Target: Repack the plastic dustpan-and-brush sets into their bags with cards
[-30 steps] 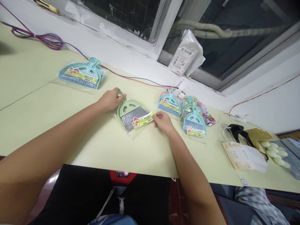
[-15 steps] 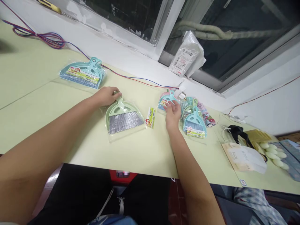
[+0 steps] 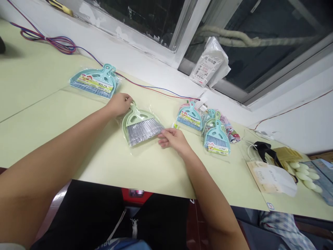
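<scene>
My left hand [image 3: 120, 103] is closed on the handle end of a green dustpan and brush set [image 3: 142, 125] in clear wrapping. At the set's right corner, my right hand [image 3: 173, 139] pinches the wrapping beside the grey bristles. A small printed label [image 3: 176, 126] shows partly behind the right hand. To the left lies a wrapped blue dustpan set [image 3: 95, 81]. Beyond the right hand are another wrapped blue set [image 3: 189, 117] and a front blue set [image 3: 217, 139], with green and pink ones partly hidden behind them.
Coiled red and blue wires [image 3: 61, 45] run along the table's back edge. A white packet [image 3: 208, 64] leans at the window. On the right lie a paper bag [image 3: 273, 177], black straps [image 3: 267, 149] and pale oval objects [image 3: 305, 173]. A screwdriver [image 3: 61, 7] rests on the sill.
My right hand has moved left and down from the blue set to the green set's right corner. The green set has turned slightly, and the label is now mostly covered.
</scene>
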Demonstrator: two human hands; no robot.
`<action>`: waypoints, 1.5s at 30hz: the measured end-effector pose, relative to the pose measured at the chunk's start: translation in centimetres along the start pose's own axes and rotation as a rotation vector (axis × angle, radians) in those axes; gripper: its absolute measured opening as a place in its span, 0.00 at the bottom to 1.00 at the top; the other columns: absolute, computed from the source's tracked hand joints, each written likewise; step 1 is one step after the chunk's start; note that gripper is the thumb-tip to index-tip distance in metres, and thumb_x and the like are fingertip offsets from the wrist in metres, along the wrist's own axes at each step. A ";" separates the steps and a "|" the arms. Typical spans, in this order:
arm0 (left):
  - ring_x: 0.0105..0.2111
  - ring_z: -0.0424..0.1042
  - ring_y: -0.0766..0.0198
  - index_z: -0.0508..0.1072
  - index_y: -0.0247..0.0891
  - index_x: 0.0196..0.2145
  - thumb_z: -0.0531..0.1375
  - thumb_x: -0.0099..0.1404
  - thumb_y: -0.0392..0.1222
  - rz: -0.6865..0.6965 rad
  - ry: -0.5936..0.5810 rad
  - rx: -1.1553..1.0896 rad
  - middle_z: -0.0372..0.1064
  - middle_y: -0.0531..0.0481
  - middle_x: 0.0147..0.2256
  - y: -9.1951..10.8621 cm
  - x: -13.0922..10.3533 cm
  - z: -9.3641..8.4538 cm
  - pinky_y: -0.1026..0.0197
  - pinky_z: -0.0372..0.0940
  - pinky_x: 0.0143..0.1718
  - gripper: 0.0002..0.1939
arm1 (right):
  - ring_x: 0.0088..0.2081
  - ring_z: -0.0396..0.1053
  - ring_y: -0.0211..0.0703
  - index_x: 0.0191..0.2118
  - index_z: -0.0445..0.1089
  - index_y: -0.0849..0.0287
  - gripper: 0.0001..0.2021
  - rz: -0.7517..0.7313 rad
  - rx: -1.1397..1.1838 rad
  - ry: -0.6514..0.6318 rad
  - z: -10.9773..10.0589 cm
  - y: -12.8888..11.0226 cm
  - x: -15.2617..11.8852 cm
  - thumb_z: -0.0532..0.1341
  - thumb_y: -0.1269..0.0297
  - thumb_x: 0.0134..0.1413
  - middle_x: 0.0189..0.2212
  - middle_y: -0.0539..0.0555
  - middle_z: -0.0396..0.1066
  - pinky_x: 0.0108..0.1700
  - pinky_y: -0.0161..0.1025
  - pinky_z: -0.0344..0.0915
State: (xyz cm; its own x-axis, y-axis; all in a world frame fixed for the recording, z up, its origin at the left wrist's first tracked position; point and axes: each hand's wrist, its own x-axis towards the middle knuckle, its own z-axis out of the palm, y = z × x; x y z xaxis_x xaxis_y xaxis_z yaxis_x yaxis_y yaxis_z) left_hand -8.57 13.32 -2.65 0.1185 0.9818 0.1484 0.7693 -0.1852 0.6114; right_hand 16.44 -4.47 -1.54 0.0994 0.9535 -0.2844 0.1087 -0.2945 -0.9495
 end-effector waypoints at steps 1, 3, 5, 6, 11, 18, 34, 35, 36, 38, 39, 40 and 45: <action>0.45 0.75 0.48 0.81 0.40 0.47 0.54 0.68 0.50 -0.013 0.029 -0.016 0.80 0.41 0.44 0.1 0.0 0.0 0.54 0.67 0.48 0.21 | 0.30 0.79 0.42 0.36 0.73 0.60 0.09 -0.013 0.042 0.019 -0.1 -0.2 0.0 0.67 0.60 0.57 0.36 0.57 0.80 0.30 0.38 0.78; 0.45 0.75 0.48 0.81 0.39 0.46 0.54 0.68 0.49 -0.039 0.073 -0.057 0.79 0.41 0.44 0.3 -0.1 0.0 0.54 0.67 0.48 0.19 | 0.33 0.80 0.42 0.36 0.71 0.60 0.11 -0.061 0.164 0.060 0.0 -0.4 0.0 0.71 0.59 0.53 0.36 0.56 0.79 0.36 0.39 0.80; 0.42 0.76 0.51 0.80 0.39 0.45 0.54 0.68 0.48 -0.063 0.090 -0.120 0.79 0.41 0.42 0.7 -0.3 0.2 0.54 0.68 0.46 0.18 | 0.34 0.79 0.40 0.34 0.69 0.59 0.15 -0.129 0.282 0.104 0.3 -0.4 0.1 0.74 0.60 0.49 0.32 0.52 0.77 0.41 0.39 0.80; 0.40 0.76 0.52 0.80 0.38 0.45 0.54 0.69 0.47 -0.070 0.089 -0.156 0.79 0.41 0.42 1.0 -0.5 0.3 0.55 0.68 0.44 0.18 | 0.33 0.78 0.39 0.34 0.68 0.58 0.16 -0.162 0.316 0.126 0.4 -0.3 0.1 0.74 0.60 0.47 0.29 0.50 0.75 0.42 0.40 0.79; 0.39 0.76 0.53 0.79 0.37 0.42 0.53 0.71 0.49 -0.052 0.082 -0.261 0.79 0.41 0.41 2.8 -1.8 0.8 0.55 0.68 0.43 0.18 | 0.28 0.74 0.37 0.33 0.60 0.54 0.21 -0.246 0.363 0.228 0.5 0.2 0.6 0.74 0.58 0.43 0.24 0.43 0.69 0.36 0.39 0.78; 0.37 0.75 0.54 0.78 0.38 0.42 0.49 0.72 0.64 -0.011 0.078 -0.297 0.80 0.42 0.39 3.3 -2.3 -0.2 0.56 0.68 0.40 0.29 | 0.24 0.68 0.34 0.34 0.56 0.52 0.24 -0.257 0.368 0.284 -1.5 -0.3 1.1 0.74 0.60 0.41 0.22 0.40 0.65 0.31 0.36 0.76; 0.36 0.76 0.56 0.80 0.34 0.46 0.62 0.61 0.62 -0.172 -0.014 -0.229 0.79 0.43 0.36 0.3 -0.7 -0.8 0.55 0.67 0.36 0.29 | 0.22 0.68 0.33 0.33 0.61 0.55 0.19 -0.239 0.472 0.472 -12.2 -1.0 3.3 0.71 0.75 0.41 0.22 0.43 0.69 0.25 0.30 0.73; 0.37 0.76 0.56 0.80 0.35 0.47 0.62 0.62 0.60 -0.156 0.013 -0.199 0.79 0.43 0.37 0.2 -0.5 -0.5 0.55 0.67 0.38 0.27 | 0.21 0.68 0.32 0.32 0.61 0.55 0.18 -0.246 0.488 0.479 -12.5 -0.9 3.4 0.71 0.76 0.42 0.22 0.43 0.69 0.25 0.30 0.73; 0.38 0.76 0.54 0.79 0.35 0.48 0.62 0.62 0.58 -0.140 0.038 -0.176 0.79 0.43 0.38 0.1 -0.4 -0.2 0.55 0.68 0.40 0.26 | 0.21 0.67 0.32 0.32 0.62 0.55 0.17 -0.259 0.503 0.487 -12.8 -0.9 3.5 0.70 0.77 0.42 0.22 0.43 0.69 0.25 0.30 0.73; 0.40 0.76 0.52 0.76 0.37 0.53 0.61 0.63 0.56 -0.111 0.073 -0.159 0.79 0.42 0.41 0.0 -0.4 0.4 0.52 0.70 0.44 0.26 | 0.21 0.67 0.32 0.31 0.62 0.56 0.17 -0.285 0.533 0.507 -13.3 -0.9 3.6 0.70 0.77 0.42 0.21 0.43 0.68 0.24 0.29 0.72; 0.42 0.76 0.51 0.73 0.38 0.57 0.60 0.64 0.55 -0.091 0.083 -0.160 0.78 0.41 0.44 0.1 -0.5 0.7 0.51 0.70 0.46 0.28 | 0.21 0.68 0.32 0.31 0.61 0.56 0.17 -0.296 0.549 0.518 -13.6 -0.9 3.6 0.71 0.78 0.43 0.21 0.43 0.68 0.24 0.29 0.72; 0.45 0.76 0.50 0.69 0.37 0.62 0.60 0.65 0.55 -0.063 0.101 -0.156 0.77 0.39 0.48 0.3 -0.7 0.8 0.50 0.69 0.49 0.31 | 0.21 0.68 0.33 0.31 0.61 0.56 0.18 -0.303 0.563 0.530 -13.7 -1.0 3.7 0.71 0.78 0.43 0.21 0.43 0.68 0.25 0.29 0.72; 0.66 0.58 0.44 0.62 0.34 0.67 0.54 0.70 0.56 0.284 0.141 0.068 0.60 0.33 0.66 2.0 -2.6 1.6 0.46 0.55 0.65 0.34 | 0.24 0.72 0.35 0.31 0.61 0.56 0.17 -0.316 0.602 0.565 -14.0 -0.7 4.0 0.70 0.79 0.45 0.23 0.44 0.69 0.27 0.31 0.75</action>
State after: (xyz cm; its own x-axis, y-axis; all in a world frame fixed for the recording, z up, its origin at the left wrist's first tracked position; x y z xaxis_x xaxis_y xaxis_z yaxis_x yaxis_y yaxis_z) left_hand -6.35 10.46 -3.10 0.2498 0.8748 0.4151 0.7588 -0.4432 0.4773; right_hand 30.64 -1.35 -0.10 0.6444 0.7637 -0.0397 -0.3095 0.2130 -0.9267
